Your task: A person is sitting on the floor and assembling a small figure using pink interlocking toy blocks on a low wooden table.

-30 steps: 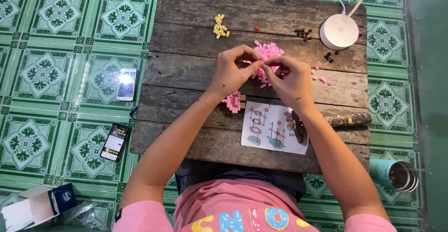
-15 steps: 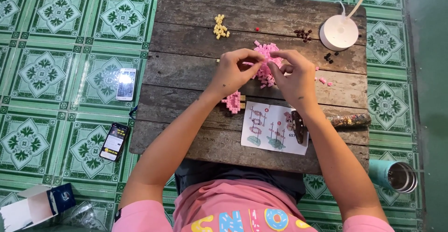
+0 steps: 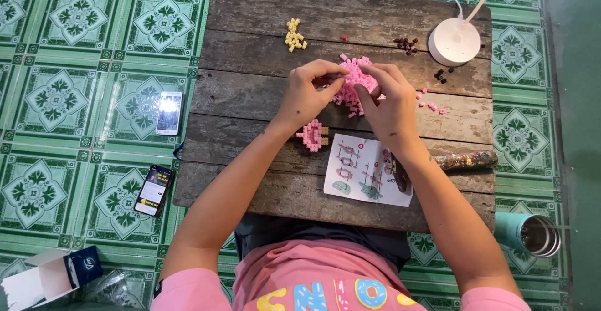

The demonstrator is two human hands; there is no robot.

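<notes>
A: What are the two hands doing?

B: Both are over the middle of the wooden bench (image 3: 250, 98). The left hand (image 3: 307, 92) and the right hand (image 3: 388, 101) have their fingertips drawn together, pinching a pink brick model (image 3: 355, 79) from either side, above a loose heap of pink bricks; where model ends and heap begins I cannot tell.

A: Any other pink pieces?

B: One small pink assembly (image 3: 312, 134) lies just near of the left wrist, and a few stray pink bricks (image 3: 429, 101) sit to the right of the right hand; they are too small to count surely.

A: And other colours?

B: One cluster of yellow bricks (image 3: 294, 35) at the far side, one cluster of dark brown bricks (image 3: 405, 45) beside a round white lamp base (image 3: 456, 40), and a few black ones just near of that base.

A: Paper?

B: One instruction sheet (image 3: 360, 170) lies under the right forearm.

A: On the floor?

B: Two phones (image 3: 169, 112) to the left on the green tiles, one open box (image 3: 47, 276) at the near left, and one teal tumbler (image 3: 529, 233) at the right.
</notes>
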